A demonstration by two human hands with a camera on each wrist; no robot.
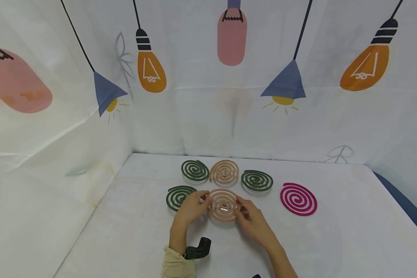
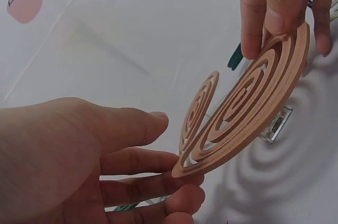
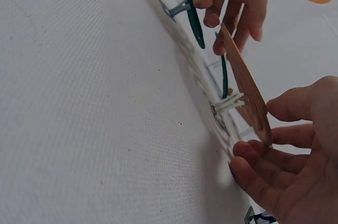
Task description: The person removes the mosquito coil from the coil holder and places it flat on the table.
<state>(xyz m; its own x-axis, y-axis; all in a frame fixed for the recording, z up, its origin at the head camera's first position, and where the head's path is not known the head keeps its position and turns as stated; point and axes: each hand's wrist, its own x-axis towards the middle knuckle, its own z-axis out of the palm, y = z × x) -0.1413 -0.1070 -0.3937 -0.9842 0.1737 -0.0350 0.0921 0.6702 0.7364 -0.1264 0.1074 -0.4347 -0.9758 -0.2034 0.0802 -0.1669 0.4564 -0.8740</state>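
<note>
A tan mosquito coil [image 1: 222, 219] is held level a little above the white table between both hands. The right hand [image 1: 253, 222] pinches its right edge, thumb on top and fingers beneath. At the opposite edge, the left hand [image 1: 192, 210] touches the coil from below with nearly straight fingers; its thumb [image 2: 150, 122] is lifted off in the left wrist view. Under the coil's centre stands a small clear stand [image 2: 277, 124], also seen as a pronged stand [image 3: 228, 102] from the right wrist; whether it touches the coil I cannot tell.
Behind lie a green coil [image 1: 195, 170], another tan coil [image 1: 224, 171] and a second green coil [image 1: 257, 180]. Partly behind the left hand is a third green coil [image 1: 176, 197]. A magenta coil [image 1: 298, 199] sits at right. A patterned cloth [image 1: 201, 116] backs the table.
</note>
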